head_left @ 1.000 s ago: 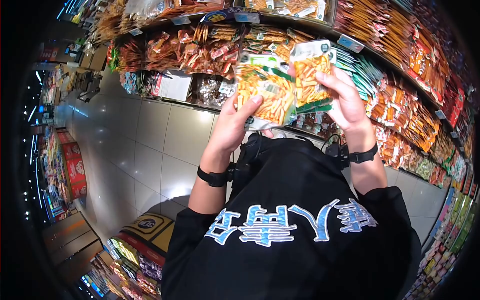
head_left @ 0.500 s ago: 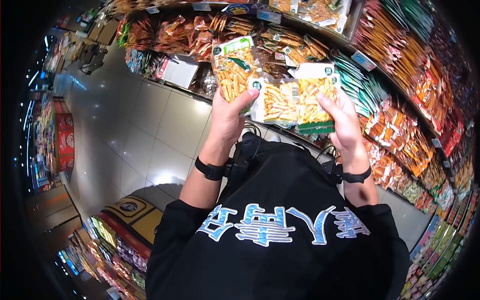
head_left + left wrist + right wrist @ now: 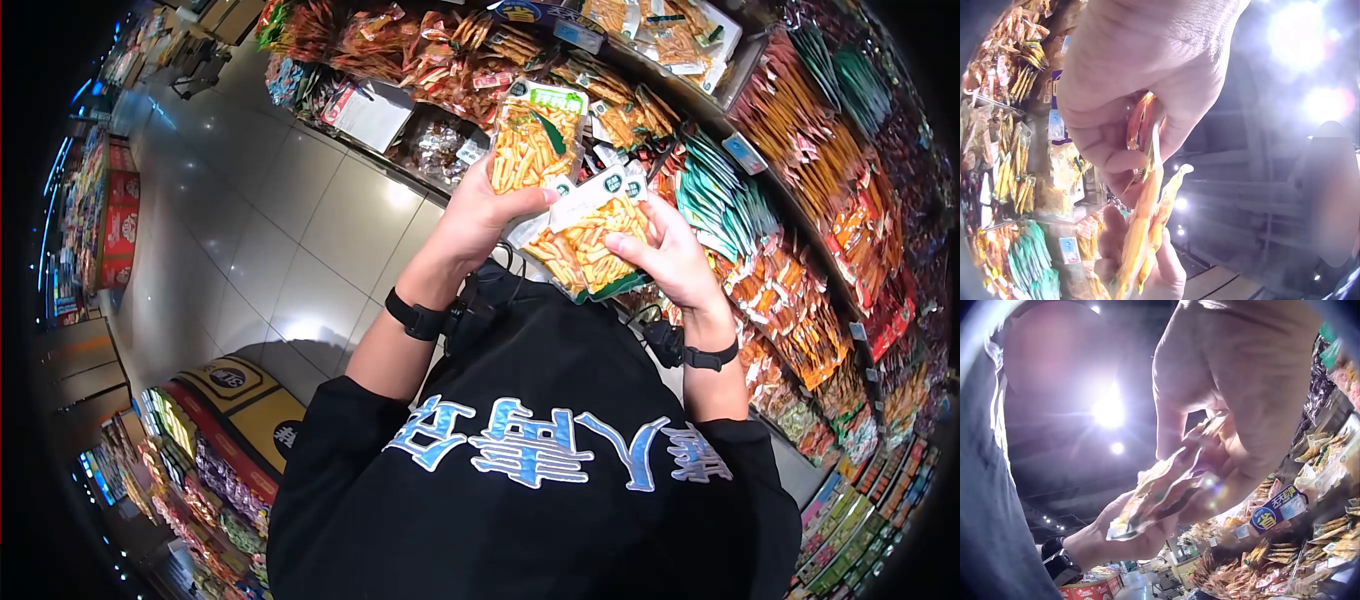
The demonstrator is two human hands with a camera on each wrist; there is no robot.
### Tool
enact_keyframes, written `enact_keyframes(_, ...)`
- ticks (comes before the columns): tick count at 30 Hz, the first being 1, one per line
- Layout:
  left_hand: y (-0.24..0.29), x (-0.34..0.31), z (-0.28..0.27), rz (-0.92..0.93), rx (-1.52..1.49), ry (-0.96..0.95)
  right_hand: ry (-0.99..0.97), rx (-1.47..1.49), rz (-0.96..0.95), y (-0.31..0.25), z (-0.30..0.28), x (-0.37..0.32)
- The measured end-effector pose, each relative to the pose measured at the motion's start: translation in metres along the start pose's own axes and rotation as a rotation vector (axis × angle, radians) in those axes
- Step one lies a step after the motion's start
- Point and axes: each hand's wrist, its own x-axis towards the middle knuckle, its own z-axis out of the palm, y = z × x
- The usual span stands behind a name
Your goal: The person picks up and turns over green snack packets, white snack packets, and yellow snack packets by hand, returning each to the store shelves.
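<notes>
My left hand point(image 3: 478, 212) pinches a clear snack packet point(image 3: 533, 155) of yellow-orange sticks, its thumb across the lower corner. It stands upright with a white and green top. My right hand point(image 3: 683, 258) grips packets of similar sticks point(image 3: 588, 248), thumb on the front face, tilted with a white top edge and a green bottom strip. Two packets show edge-on below the left hand in the left wrist view, one packet point(image 3: 1138, 234) beside the other point(image 3: 1161, 215). The right-hand packets meet the left thumb and overlap the lower edge of the left packet.
Shelves of bagged snacks curve around ahead and to the right, with green packets point(image 3: 715, 190) and orange packets point(image 3: 800, 325) in rows. A white box point(image 3: 368, 118) sits on the lower shelf. Tiled floor point(image 3: 330, 215) lies left, and a yellow-topped display stand point(image 3: 245, 395) is behind left.
The packets, first overlapping, were spread side by side, and now the right-hand ones are tilted and tucked against the left packet. The head view has turned, shifting the shelves rightward.
</notes>
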Motion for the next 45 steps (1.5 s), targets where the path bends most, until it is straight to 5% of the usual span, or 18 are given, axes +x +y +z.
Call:
enact_keyframes(8,0.002,-0.003,-0.006,0.013,-0.199,0.087,0.127,0.115,-0.096,0.005,0.002,0.0)
enact_keyframes(19,-0.007,-0.001,0.0,0.155,0.013,0.031,0.127,0.104,-0.105,0.015,0.006,-0.003)
enact_keyframes(22,-0.009,0.002,0.007,0.112,-0.041,0.092,0.046,0.102,-0.037,0.013,0.003,-0.005)
enact_keyframes(26,-0.005,0.005,0.011,0.089,-0.236,0.058,0.171,0.026,-0.159,0.013,0.002,-0.008)
enact_keyframes(29,-0.002,0.006,0.011,0.093,-0.257,-0.022,0.228,0.196,-0.188,0.008,0.001,-0.005)
enact_keyframes(30,0.001,0.008,0.001,0.031,-0.375,-0.341,0.221,0.22,-0.143,0.009,-0.004,-0.006)
enact_keyframes(33,-0.005,0.004,0.01,0.039,-0.109,0.042,0.147,0.289,-0.146,0.008,-0.004,-0.006)
enact_keyframes(38,-0.016,0.003,0.011,0.139,-0.074,0.028,0.092,0.418,-0.04,0.005,0.005,-0.004)
enact_keyframes(45,-0.015,-0.004,0.013,0.115,0.089,-0.036,0.098,0.461,-0.148,0.003,0.009,0.0)
